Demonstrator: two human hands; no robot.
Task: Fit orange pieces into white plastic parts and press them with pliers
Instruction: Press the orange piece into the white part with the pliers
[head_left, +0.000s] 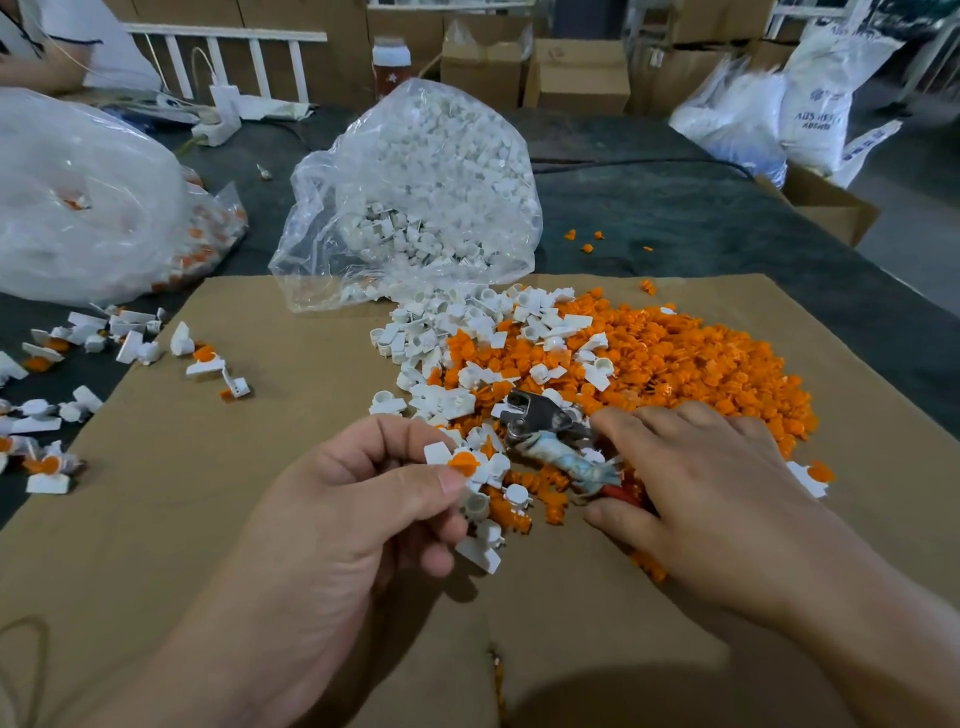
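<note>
left hand (337, 519) holds part (457, 462), right hand (717, 493) pliers (540, 421)

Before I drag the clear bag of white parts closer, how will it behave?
The clear bag is thin wrinkled film, so probably floppy. Its mouth lies open on the cardboard, white parts already spilled, so more would likely pour. Packed full, it probably drags heavily.

Orange pieces (675, 374): bright orange, plain. White plastic parts (441, 332): plain white. Held part (462, 462): white, orange centre. Pliers (540, 421): silver head, red handle, pale grey-blue wrap. Cardboard sheet (208, 519): tan. Table cover (675, 208): dark grey. Bag (415, 156): clear, white contents. Bottle (390, 67): red-brown, white star. Sack (821, 104): white, blue print.
</note>
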